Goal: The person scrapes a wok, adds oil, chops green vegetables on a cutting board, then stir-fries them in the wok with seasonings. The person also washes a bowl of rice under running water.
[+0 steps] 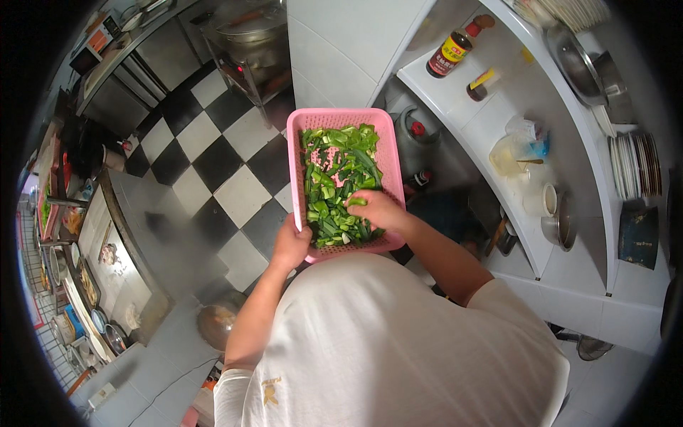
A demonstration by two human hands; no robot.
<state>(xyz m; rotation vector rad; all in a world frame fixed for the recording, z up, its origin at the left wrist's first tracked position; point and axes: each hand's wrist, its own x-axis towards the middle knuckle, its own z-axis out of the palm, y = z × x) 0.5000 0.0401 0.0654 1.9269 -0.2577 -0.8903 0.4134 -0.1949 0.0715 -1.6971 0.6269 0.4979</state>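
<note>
A pink perforated plastic basket (396, 155) is held in front of my white shirt, above the checkered floor. Cut green peppers (349, 137) and chopped green stalks and leaves lie inside, with some of the basket's bottom showing between them. My left hand (291, 244) grips the near left rim, its thumb over the edge. Over the greens at the basket's right side, my right hand (378, 210) holds a piece of green pepper (357, 202) between thumb and fingers.
White tiled shelves (469, 133) at the right bear a soy sauce bottle (450, 53), bowls and stacked plates (635, 165). A gas cylinder (415, 136) stands beneath. At the left are a steel worktop (114, 267) and a wok (216, 323). A large pot (251, 32) stands on a metal stand ahead.
</note>
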